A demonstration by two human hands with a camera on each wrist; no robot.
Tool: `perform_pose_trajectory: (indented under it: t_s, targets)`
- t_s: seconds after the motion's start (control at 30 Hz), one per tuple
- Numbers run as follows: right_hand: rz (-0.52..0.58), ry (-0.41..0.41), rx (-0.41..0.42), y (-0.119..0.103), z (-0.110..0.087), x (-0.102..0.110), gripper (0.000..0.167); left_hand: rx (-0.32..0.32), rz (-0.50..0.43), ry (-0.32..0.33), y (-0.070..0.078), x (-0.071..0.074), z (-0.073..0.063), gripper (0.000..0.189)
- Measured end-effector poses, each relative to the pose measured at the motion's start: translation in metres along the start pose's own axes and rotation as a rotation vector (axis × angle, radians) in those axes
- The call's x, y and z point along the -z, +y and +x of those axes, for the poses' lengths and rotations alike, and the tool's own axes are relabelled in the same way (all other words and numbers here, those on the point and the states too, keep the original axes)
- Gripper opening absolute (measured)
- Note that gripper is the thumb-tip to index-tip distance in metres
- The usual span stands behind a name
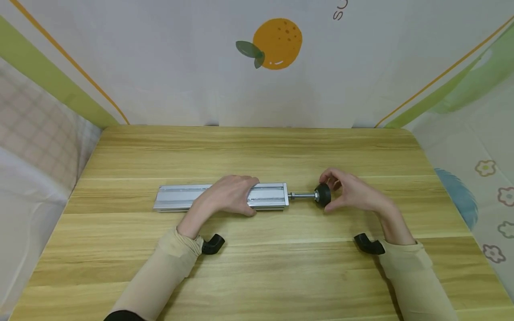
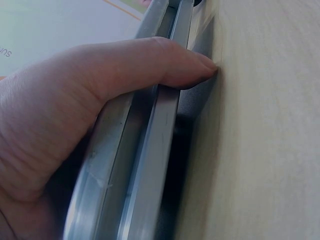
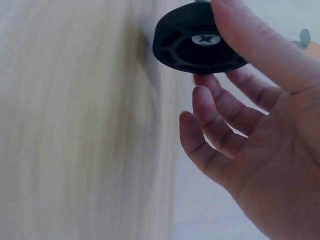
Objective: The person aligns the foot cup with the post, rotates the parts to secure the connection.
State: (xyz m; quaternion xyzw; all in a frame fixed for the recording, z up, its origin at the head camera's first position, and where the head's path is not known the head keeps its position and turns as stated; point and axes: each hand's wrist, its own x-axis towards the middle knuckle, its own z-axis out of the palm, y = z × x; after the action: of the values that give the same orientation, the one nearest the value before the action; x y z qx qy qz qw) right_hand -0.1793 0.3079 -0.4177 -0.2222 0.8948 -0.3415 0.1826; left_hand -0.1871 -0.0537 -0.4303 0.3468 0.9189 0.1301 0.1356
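Wooden bench point(image 1: 257, 276), frame centre: left hand point(image 1: 229, 194) clamps metal rail point(image 1: 176, 197) flat, steadying it. Right hand point(image 1: 353, 191) pinches black round foot point(image 1: 323, 195) on threaded rod point(image 1: 302, 195) at rail's end.

The left hand point(image 2: 55, 125) fills the left side of the view, seen from very close. It lies over a silver aluminium rail point(image 2: 145, 150) that runs from the bottom edge up to the top of the frame. The thumb point(image 2: 165, 62) reaches across the rail's grooved side, and its tip touches the wooden tabletop point(image 2: 265, 130) just beyond the rail's edge. The rail shows two long ridges with a dark slot between them, and it throws a dark shadow on the pale wood beside it. Behind the hand, in the upper left corner, a light backdrop point(image 2: 45, 30) shows an orange line and some grey lettering.
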Motion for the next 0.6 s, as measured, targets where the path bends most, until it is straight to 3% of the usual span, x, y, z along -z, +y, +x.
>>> perform_pose_trajectory:
  t_s: [0.3, 0.47, 0.6]
  targets:
    - [-0.033, -0.078, 0.002, -0.0008, -0.0063, 0.0069, 0.049, 0.006, -0.009, -0.01, 0.0002, 0.0004, -0.0002, 0.05]
    - [-0.034, -0.08, 0.004, 0.0007, -0.0074, 0.007, 0.054, 0.007, -0.008, -0.012, 0.0002, 0.0004, -0.0003, 0.05]
    - [0.002, -0.064, 0.008, 0.001, -0.0055, 0.0047, 0.069, 0.005, -0.003, -0.011, 0.0003, 0.0009, -0.0004, 0.05]
